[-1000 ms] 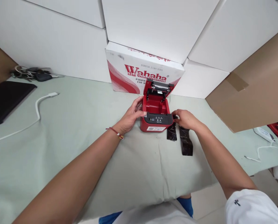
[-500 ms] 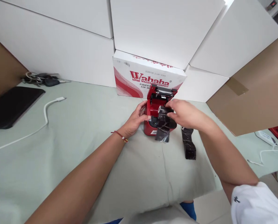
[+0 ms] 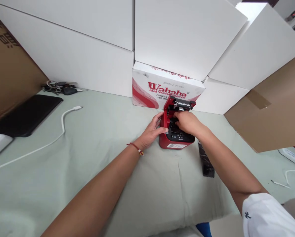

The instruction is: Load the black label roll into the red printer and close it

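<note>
A small red label printer (image 3: 168,143) stands on the cloth with its lid (image 3: 183,104) raised. My left hand (image 3: 151,132) grips its left side, thumb on the front corner and fingers behind. Inside the open compartment, the fingers of my right hand (image 3: 187,123) hold a black label roll (image 3: 176,127); the hand and the printer walls hide most of it. Another black label roll (image 3: 207,166), partly unwound with a marbled pattern, lies to the right of the printer, under my right forearm.
Behind the printer a white and red Wahaha box (image 3: 144,89) leans against stacked white boxes (image 3: 187,36). To the left lie keys (image 3: 63,88), a black flat pad (image 3: 28,113) and a white cable (image 3: 63,123). A cardboard box (image 3: 273,108) stands at right.
My right hand has lowered the black label roll from above the printer into its compartment. The roll's loose end no longer hangs over the front. My left hand keeps its grip; the view has shifted.
</note>
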A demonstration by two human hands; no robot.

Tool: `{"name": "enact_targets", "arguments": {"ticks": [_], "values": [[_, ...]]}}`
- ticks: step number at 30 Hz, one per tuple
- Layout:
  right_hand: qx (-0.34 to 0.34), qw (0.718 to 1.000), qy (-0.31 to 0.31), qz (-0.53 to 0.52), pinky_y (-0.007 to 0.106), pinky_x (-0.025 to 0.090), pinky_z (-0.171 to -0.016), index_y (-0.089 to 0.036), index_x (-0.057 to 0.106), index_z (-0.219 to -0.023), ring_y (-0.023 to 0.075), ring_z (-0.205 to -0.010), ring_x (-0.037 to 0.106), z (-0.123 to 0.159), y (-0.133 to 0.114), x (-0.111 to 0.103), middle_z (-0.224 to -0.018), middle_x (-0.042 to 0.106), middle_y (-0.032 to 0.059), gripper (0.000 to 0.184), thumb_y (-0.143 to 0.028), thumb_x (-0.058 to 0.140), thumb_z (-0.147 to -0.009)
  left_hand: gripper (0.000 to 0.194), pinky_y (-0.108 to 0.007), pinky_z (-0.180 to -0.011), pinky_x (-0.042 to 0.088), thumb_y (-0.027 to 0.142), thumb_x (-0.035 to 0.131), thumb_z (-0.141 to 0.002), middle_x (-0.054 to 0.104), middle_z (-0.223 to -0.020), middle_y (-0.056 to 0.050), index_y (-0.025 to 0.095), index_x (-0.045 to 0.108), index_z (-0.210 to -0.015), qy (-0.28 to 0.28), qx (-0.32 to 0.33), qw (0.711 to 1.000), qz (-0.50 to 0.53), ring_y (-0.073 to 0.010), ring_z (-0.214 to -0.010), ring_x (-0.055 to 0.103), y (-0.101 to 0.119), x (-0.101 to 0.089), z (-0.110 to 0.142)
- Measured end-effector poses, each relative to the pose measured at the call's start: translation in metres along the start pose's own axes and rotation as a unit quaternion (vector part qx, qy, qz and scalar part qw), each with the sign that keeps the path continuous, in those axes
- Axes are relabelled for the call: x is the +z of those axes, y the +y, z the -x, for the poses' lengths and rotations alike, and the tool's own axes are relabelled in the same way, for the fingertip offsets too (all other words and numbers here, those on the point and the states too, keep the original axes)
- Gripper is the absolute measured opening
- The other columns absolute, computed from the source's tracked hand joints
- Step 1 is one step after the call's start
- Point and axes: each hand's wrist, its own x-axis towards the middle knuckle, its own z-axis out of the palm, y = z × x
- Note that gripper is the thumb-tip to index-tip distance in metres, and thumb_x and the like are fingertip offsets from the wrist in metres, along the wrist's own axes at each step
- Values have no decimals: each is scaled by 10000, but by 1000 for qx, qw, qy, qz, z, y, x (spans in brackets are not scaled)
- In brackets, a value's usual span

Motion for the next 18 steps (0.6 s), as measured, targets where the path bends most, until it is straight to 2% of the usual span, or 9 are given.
{"name": "enact_targets", "arguments": {"ticks": [2,3,6,9,13,15,18], "values": [[-21,997,51,-57,359,561,-932,-187,772,-1305,288,-1164,773,14,7,7,-1315,821,134,275,-191,631,-1069,947,-614,-1431,276,356,866,-766,489,-1771,-131,265,465,-1618,0,0,1000,0,-397,-1693,398,0,0,0],[-40,989,99,-101,354,572,-928,-195,784,-1256,264,-1112,779,26,11,13,-1254,830,115,241,-224,603,-1099,941,-617,-1430,279,356,868,-770,503,-1763,-128,268,468,-1618,-2,1,1000,0,-398,-1697,395,1,0,0],[-134,928,275,-213,386,604,-940,-215,793,-1178,247,-1046,776,69,14,42,-1143,836,95,249,-296,560,-1147,905,-613,-1432,278,363,874,-795,518,-1761,-112,283,490,-1611,-8,9,1000,-2,-391,-1714,377,1,-2,0],[-203,881,382,-192,448,610,-1006,-210,771,-1293,281,-1170,748,104,5,78,-1278,831,128,228,-272,622,-1132,870,-607,-1433,280,384,883,-813,498,-1787,-101,296,523,-1600,-6,16,1000,-11,-384,-1725,366,2,-3,1],[-179,860,460,-133,466,591,-1028,-183,726,-1422,291,-1182,715,120,-9,110,-1329,825,142,335,-170,634,-1100,752,-597,-1439,273,445,848,-856,538,-1763,-105,284,588,-1543,17,18,999,-35,-366,-1722,382,5,-2,5],[-145,856,481,-119,450,576,-1014,-181,706,-1470,275,-1121,705,120,-12,117,-1281,836,126,379,-174,646,-1095,712,-601,-1440,270,458,829,-861,541,-1761,-106,281,609,-1514,38,9,998,-56,-366,-1719,391,9,-2,6],[-115,859,490,-95,421,564,-997,-211,731,-1455,254,-1081,690,118,-13,123,-1260,837,98,378,-180,666,-1085,762,-605,-1436,281,432,849,-813,517,-1780,-103,298,602,-1521,78,7,991,-108,-373,-1723,387,20,-3,0]]}}
